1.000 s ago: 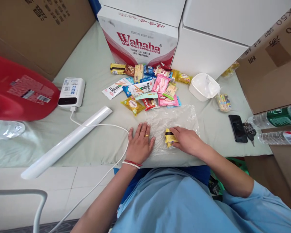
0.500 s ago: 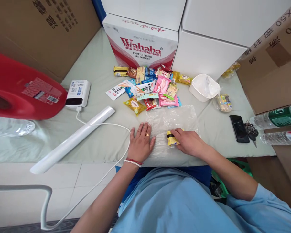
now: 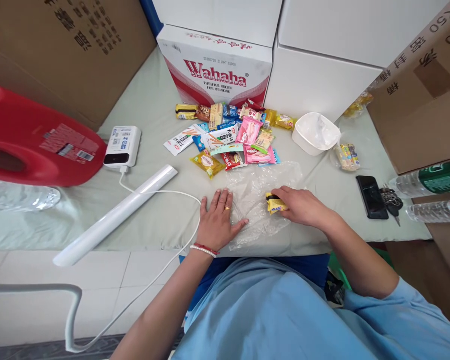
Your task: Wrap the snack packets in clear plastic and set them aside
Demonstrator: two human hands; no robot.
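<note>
The left hand (image 3: 218,222) lies flat and spread, palm down, pressing the near edge of a clear plastic bag (image 3: 260,192) on the counter (image 3: 161,220). The right hand (image 3: 303,206) grips a small yellow snack packet (image 3: 276,204), resting on the bag approx. at its middle. Farther back is a pile of snack packets (image 3: 234,135), then a white bowl (image 3: 315,133) to the right & a Wahaha box (image 3: 217,70) behind.
</note>
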